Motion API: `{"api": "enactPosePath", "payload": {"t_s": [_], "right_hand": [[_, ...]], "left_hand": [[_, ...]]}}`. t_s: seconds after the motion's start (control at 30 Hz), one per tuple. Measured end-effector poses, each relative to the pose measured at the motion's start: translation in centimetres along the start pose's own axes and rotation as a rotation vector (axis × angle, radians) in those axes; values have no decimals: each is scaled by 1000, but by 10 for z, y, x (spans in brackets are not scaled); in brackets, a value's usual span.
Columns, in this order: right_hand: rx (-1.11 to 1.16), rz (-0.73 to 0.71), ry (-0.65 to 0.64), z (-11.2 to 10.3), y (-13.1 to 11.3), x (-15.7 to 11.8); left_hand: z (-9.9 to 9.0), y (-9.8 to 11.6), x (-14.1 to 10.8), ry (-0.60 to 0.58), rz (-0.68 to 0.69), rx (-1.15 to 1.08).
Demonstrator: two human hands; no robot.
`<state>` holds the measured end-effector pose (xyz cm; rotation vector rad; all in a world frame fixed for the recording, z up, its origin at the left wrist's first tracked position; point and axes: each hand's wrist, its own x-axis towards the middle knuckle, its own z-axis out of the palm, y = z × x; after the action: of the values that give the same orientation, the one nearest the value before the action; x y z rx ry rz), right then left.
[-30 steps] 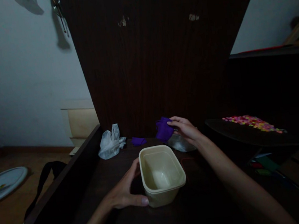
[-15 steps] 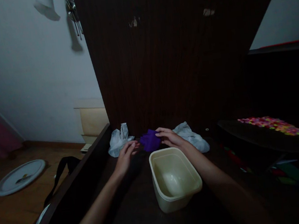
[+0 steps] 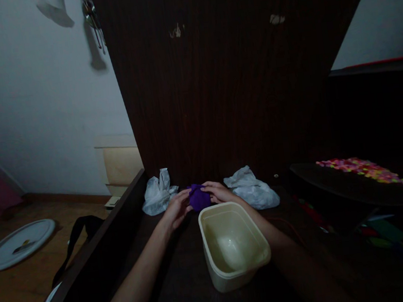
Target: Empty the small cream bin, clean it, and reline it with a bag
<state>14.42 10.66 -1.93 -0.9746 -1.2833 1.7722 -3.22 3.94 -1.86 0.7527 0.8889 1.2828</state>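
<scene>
A crumpled purple cloth [image 3: 199, 198] is held between my two hands, just behind the rim of a cream plastic tub [image 3: 231, 245]. My left hand [image 3: 178, 207] grips its left side with the fingers bent. On the other side, my right hand [image 3: 218, 191] has its fingers and thumb closed on the cloth. The tub stands upright on the dark wooden surface [image 3: 180, 281] between my forearms, with nothing visible inside it. A knotted white plastic bag [image 3: 157, 195] lies left of my left hand. Another white plastic bag [image 3: 253, 191] rests to the right of my right hand.
A tall dark wooden panel [image 3: 223, 84] rises behind the bags. A raised wooden edge [image 3: 100, 251] borders the surface on the left. To the right, a dark curved board [image 3: 316, 186] carries small colourful pieces [image 3: 365, 170]. A white round lid-like object [image 3: 18, 244] lies on the floor.
My left hand has moved right and taken hold of the purple cloth, which only my right hand held before. The cloth looks more bunched up. The view has shifted slightly.
</scene>
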Motion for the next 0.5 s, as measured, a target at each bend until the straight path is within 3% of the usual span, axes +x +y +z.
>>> {"api": "enactPosePath", "payload": {"t_s": [0.33, 0.5], "right_hand": [[-50, 24, 92, 1, 22, 17], [9, 105, 1, -2, 20, 7]], "left_hand": [[7, -5, 12, 39, -12, 38], [12, -5, 17, 59, 14, 90]]}}
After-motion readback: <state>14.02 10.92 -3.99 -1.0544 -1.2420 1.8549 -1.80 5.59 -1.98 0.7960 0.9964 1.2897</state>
